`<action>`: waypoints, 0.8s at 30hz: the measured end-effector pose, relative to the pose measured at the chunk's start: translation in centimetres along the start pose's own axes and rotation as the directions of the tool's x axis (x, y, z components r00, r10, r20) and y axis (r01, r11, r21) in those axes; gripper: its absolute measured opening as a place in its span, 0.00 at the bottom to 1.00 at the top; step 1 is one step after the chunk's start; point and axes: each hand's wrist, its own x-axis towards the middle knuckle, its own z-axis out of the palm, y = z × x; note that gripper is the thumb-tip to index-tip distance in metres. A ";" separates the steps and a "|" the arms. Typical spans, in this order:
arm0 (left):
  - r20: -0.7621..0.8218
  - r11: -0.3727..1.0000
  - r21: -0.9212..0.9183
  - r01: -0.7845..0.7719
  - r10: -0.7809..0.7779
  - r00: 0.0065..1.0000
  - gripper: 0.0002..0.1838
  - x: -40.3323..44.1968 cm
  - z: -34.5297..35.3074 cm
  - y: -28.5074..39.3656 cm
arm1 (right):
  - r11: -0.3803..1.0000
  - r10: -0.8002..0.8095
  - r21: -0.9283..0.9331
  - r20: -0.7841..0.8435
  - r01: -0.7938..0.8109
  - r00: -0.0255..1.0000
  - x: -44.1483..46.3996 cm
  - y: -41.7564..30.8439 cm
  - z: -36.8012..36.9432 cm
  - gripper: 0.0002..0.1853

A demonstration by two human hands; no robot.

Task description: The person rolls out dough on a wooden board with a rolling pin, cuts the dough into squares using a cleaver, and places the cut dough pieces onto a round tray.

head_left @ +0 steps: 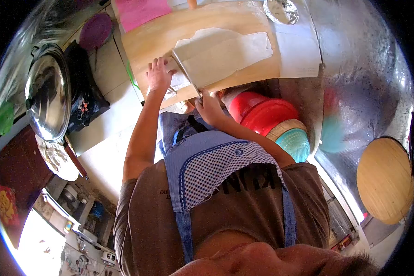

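A broad, thin sheet of pale dough point(225, 54) lies flat on a wooden board point(147, 41). My right hand point(210, 108) is closed round the near end of a long knife point(185, 69), whose blade lies across the left part of the dough. To the left of the blade, my left hand point(158, 76) rests with its fingers apart, on or just over a smaller pale piece of dough point(181, 81). Whether the blade has gone through the dough, I cannot tell.
A foil-like silver bowl point(281, 11) and pink sheet point(140, 11) sit beyond the board. Red basins point(264, 112) and a turquoise basket point(294, 144) stand below its right side. A lidded pan point(48, 92) is at left, a round wooden lid point(384, 180) at right.
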 end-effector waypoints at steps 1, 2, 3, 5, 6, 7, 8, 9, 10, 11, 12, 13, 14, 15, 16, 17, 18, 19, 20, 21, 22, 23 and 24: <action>0.003 1.000 0.000 -0.001 0.001 1.000 0.29 0.0 -0.4 0.2 | 1.000 0.003 0.001 0.000 -0.003 1.000 0.0 0.3 0.1 0.22; 0.042 0.998 0.046 0.041 -0.042 0.998 0.29 0.0 -0.8 0.5 | 0.999 -0.029 0.013 -0.012 0.029 1.000 0.0 0.6 0.1 0.22; 0.078 0.993 0.094 0.077 -0.085 0.993 0.29 0.1 -1.0 0.6 | 0.998 -0.061 0.024 -0.027 0.062 0.998 0.1 0.7 -0.1 0.22; 0.107 0.991 0.097 0.095 -0.106 0.989 0.29 0.5 -1.6 -0.6 | 0.990 -0.081 0.113 -0.038 0.085 0.996 0.2 1.1 -1.2 0.23; 0.136 0.988 0.100 0.121 -0.134 0.982 0.29 0.3 -2.3 -0.5 | 0.974 -0.102 0.199 -0.044 0.109 0.994 0.0 1.0 -2.0 0.24; 0.084 0.983 0.145 0.108 -0.121 0.989 0.26 0.0 -2.9 -0.3 | 0.974 -0.100 0.201 -0.043 0.106 0.994 -0.2 1.0 -2.8 0.24; 0.086 0.983 0.147 0.110 -0.123 0.989 0.26 0.3 -3.1 0.3 | 0.971 -0.070 0.224 -0.067 0.084 0.995 -0.5 1.0 -3.8 0.24; 0.007 0.994 0.085 0.067 -0.068 0.998 0.25 0.7 -3.2 0.7 | 0.967 -0.041 0.247 -0.088 0.062 0.995 -0.6 1.0 -4.9 0.25; -0.079 0.999 0.026 0.021 -0.019 0.997 0.24 1.2 -3.0 1.0 | 0.967 -0.045 0.247 -0.081 0.064 0.996 -0.5 1.3 -6.2 0.25; -0.121 0.997 -0.079 -0.025 0.015 0.993 0.23 2.1 -1.7 1.3 | 0.971 -0.005 0.238 -0.090 0.026 0.996 -0.3 1.7 -7.6 0.27; -0.211 0.986 -0.088 -0.139 0.118 0.970 0.22 3.7 1.0 0.4 | 0.974 0.033 0.228 -0.100 -0.010 0.994 -0.2 1.9 -9.1 0.28; -0.200 0.990 -0.040 -0.137 0.126 0.972 0.21 4.5 1.6 1.4 | 0.973 0.083 0.222 -0.104 -0.058 0.991 -0.1 1.5 -10.9 0.28; -0.188 0.991 0.006 -0.134 0.133 0.973 0.20 5.0 1.9 2.6 | 0.971 0.131 0.214 -0.109 -0.106 0.985 -0.1 1.4 -12.6 0.27; -0.194 0.992 0.004 -0.124 0.122 0.973 0.20 5.5 1.6 3.5 | 0.992 0.058 0.116 -0.163 -0.040 0.985 0.1 2.4 -13.9 0.26; -0.088 0.992 0.056 -0.116 0.121 0.989 0.18 6.1 0.9 4.4 | 1.000 -0.020 0.014 -0.210 0.023 0.977 0.4 3.4 -15.3 0.24; 0.023 0.987 0.107 -0.116 0.114 0.993 0.15 6.5 0.5 4.9 | 0.997 -0.075 -0.036 -0.234 0.068 0.969 0.9 4.2 -16.6 0.22; 0.024 0.989 0.103 -0.107 0.105 0.994 0.15 7.2 1.2 4.4 | 0.990 -0.129 -0.085 -0.253 0.111 0.959 1.4 4.5 -18.1 0.20; -0.021 0.986 0.063 -0.156 0.158 0.987 0.13 8.2 2.0 3.6 | 0.995 -0.050 -0.100 -0.218 0.029 0.975 1.8 4.7 -19.5 0.18; -0.073 0.977 0.028 -0.211 0.212 0.975 0.11 9.3 2.8 2.9 | 0.994 -0.053 -0.101 -0.214 0.032 0.975 2.3 5.6 -20.5 0.18; -0.079 0.978 0.031 -0.205 0.207 0.975 0.11 10.1 2.5 3.1 | 0.987 -0.110 -0.136 -0.213 0.082 0.971 2.9 6.6 -21.3 0.18; -0.035 0.980 -0.104 -0.171 0.168 0.985 0.11 10.8 1.6 3.5 | 0.977 -0.163 -0.170 -0.206 0.128 0.965 3.3 6.8 -21.9 0.18; 0.014 0.964 -0.235 -0.127 0.134 0.991 0.10 11.3 0.9 3.9 | 0.970 -0.181 -0.195 -0.186 0.145 0.966 3.6 7.0 -22.7 0.18; 0.012 0.965 -0.233 -0.118 0.124 0.992 0.10 12.0 0.3 4.4 | 0.969 -0.186 -0.194 -0.177 0.151 0.966 4.2 7.0 -23.2 0.18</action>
